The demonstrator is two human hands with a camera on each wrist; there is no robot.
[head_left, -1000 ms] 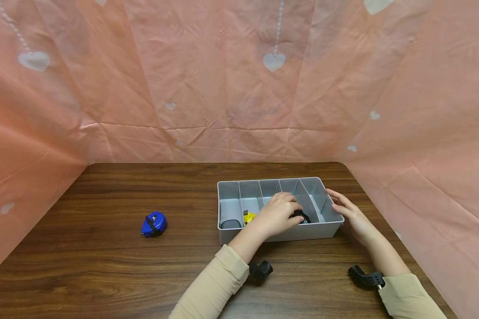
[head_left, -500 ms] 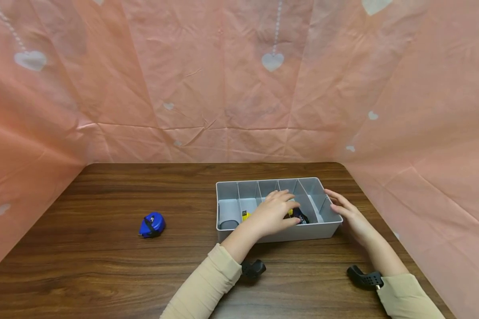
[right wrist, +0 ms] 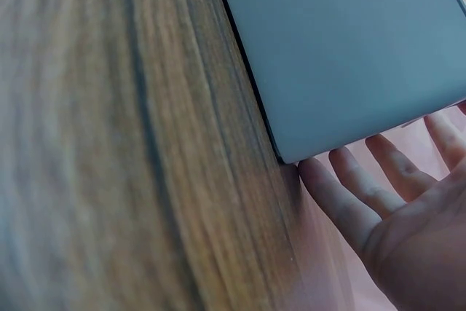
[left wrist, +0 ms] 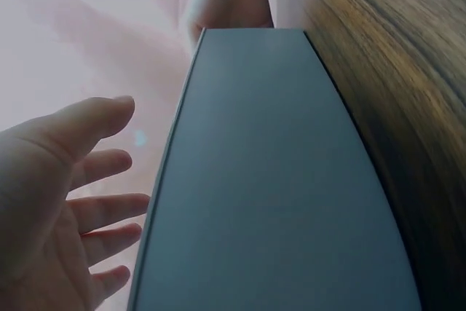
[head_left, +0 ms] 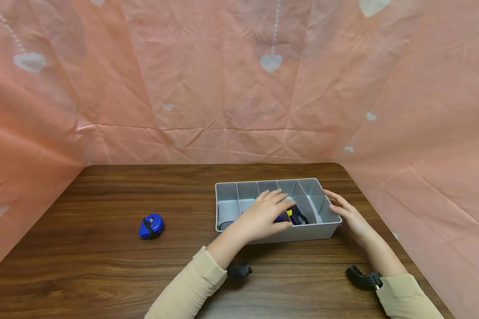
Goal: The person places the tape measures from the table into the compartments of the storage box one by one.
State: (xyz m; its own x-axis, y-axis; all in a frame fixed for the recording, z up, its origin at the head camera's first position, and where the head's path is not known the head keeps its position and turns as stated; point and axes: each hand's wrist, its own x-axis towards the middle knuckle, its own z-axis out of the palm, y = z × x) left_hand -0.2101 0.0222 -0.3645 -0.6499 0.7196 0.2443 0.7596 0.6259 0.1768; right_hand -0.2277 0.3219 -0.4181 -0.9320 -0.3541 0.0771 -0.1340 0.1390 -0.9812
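A grey divided organizer box [head_left: 295,232] stands on the wooden table, right of centre. Over its middle compartments hovers my left hand [head_left: 263,217], fingers spread and holding nothing. In the left wrist view that hand [left wrist: 44,202] is beside the box's long wall [left wrist: 269,165]. My right hand [head_left: 351,219] rests its extended fingers against the box's right end; the right wrist view shows its fingertips [right wrist: 342,158] at that wall. A black item with a yellow patch [head_left: 298,216] lies in one compartment, and a dark blue item [head_left: 281,217] beside it is partly hidden by my left hand.
A blue tape measure [head_left: 151,226] with a black strap lies on the table [head_left: 104,266] to the left. A grey rounded item [head_left: 225,225] sits in the box's leftmost compartment. Pink curtain [head_left: 223,88] encloses the table's back and sides.
My left hand has shifted left over the box, its fingers spreading and uncovering the black item with the yellow patch. My right hand stays at the box's right end.
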